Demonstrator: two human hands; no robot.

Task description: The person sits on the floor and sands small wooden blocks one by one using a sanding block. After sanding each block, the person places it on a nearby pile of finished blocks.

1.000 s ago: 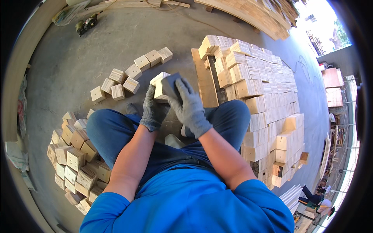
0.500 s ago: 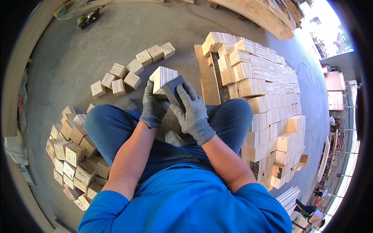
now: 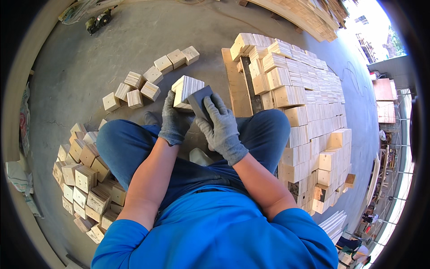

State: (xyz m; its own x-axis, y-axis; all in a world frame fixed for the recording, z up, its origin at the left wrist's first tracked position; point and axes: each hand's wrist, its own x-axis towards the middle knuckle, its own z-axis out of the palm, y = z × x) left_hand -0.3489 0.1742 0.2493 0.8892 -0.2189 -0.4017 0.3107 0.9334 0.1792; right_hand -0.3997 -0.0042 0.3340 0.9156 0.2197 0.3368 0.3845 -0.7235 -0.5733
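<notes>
My left hand (image 3: 174, 120), in a grey knit glove, is closed around the lower left side of a pale plywood block (image 3: 190, 88), held up between my knees. In my right hand (image 3: 222, 130), gloved the same way, is a dark grey sanding block (image 3: 199, 104). Its flat face rests against the right side of the plywood block and covers part of it. My right fingers lie over the outer face of the sanding block, and the thumb reaches toward its lower end.
Several plywood blocks (image 3: 153, 75) stand in a loose curve on the concrete floor ahead. A heap of blocks (image 3: 85, 179) lies by my left knee. To my right is a large stack (image 3: 309, 107) beside a wooden board (image 3: 234, 83). A power tool (image 3: 97, 21) sits far left.
The view has shifted slightly. Both hands keep almost the same place, with the sanding block still against the plywood block; its tilt seems nearly unchanged.
</notes>
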